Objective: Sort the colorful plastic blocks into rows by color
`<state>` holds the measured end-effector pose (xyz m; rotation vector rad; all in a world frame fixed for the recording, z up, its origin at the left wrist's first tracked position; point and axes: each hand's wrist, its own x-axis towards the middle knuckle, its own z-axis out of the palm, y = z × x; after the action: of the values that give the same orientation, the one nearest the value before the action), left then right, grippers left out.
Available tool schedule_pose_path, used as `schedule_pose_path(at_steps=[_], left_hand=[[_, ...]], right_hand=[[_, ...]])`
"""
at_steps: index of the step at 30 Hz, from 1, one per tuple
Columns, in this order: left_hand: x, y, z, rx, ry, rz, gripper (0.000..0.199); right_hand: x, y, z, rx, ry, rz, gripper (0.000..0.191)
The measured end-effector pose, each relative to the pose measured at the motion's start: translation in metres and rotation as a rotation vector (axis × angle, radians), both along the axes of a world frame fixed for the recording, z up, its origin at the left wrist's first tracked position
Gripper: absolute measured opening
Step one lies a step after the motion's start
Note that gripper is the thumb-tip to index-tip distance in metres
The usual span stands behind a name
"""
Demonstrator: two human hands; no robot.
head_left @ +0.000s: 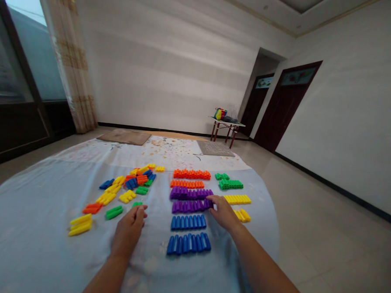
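My right hand (223, 211) is at the right end of the nearer row of purple plastic pieces (187, 206), its thumb and fingers closed on the end piece. Another purple row (189, 194) lies just beyond. On the left, my left hand (130, 226) rests low over the cloth with curled fingers, and whatever it may hold is hidden. A green piece (137, 204) shows right beyond its fingertips, and a pair of green pieces (114, 212) lies to its left. Two blue rows (189, 223) are lined up nearer to me, between my forearms.
Orange rows (192, 174) lie behind the purple ones. Green groups (232, 184) and yellow rows (237, 200) are at the right. A mixed pile (138, 178) spreads at the left on the pale tablecloth (46, 243). Mats (216, 148) lie at the far edge.
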<state>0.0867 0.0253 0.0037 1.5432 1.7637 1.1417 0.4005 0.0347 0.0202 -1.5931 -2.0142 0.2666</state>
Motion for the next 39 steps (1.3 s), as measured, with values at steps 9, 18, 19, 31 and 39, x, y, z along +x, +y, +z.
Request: schedule_pose_path(at_steps=[9, 18, 19, 31, 39], left_hand=[[0.001, -0.002, -0.001, -0.004, -0.04, 0.019, 0.047], [0.002, -0.005, -0.001, 0.03, -0.048, 0.024, 0.043], [0.002, -0.005, 0.0, 0.03, -0.05, 0.022, 0.042], [0.002, -0.005, -0.005, 0.036, -0.072, 0.022, 0.042], [0.004, -0.007, 0.001, 0.028, -0.055, 0.023, 0.043]], right_hand=[[0.001, 0.008, -0.013, -0.02, -0.024, 0.022, 0.047], [0.003, 0.013, -0.017, -0.051, -0.052, 0.062, 0.045], [0.003, 0.013, -0.018, -0.052, -0.046, 0.053, 0.045], [0.001, 0.004, -0.014, -0.029, 0.004, 0.067, 0.041], [0.0, 0.004, -0.021, -0.021, -0.03, 0.029, 0.042]])
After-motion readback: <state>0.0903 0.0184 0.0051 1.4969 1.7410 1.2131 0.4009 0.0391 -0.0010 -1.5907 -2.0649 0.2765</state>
